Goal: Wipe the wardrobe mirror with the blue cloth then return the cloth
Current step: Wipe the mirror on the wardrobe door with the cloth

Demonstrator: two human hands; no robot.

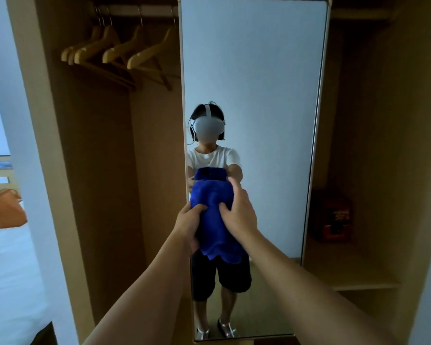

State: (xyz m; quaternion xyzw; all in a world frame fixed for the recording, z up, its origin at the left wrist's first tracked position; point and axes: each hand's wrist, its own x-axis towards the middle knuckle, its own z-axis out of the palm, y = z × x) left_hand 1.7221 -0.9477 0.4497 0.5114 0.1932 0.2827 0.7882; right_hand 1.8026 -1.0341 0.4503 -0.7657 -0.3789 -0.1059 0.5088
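Two bare hands meet at centre frame on a blue cloth [213, 220], which is bunched and held up against the lower half of the mirror [254, 70]. Left hand [188, 224]: fingers curled over the cloth's left edge, gripping it. Right hand [239, 210]: palm spread on the cloth's right side, thumb pressed into the fabric, fingertips at the glass or just short of it; which cannot be told. Cloth's lower edge hangs loose below both hands. Mirror: tall, narrow, pale-framed, running from the top of the frame nearly to the bottom, reflecting a person in a white top and dark shorts with the cloth's reflection just above the real cloth. Upper left: four wooden hangers [120, 51] on a rail in the open wardrobe [97, 145]. Right of the mirror: a shelf [346, 272] bearing a dark orange box [334, 217]. Far left: a white bed [8, 282] with a tan bag [4, 207].
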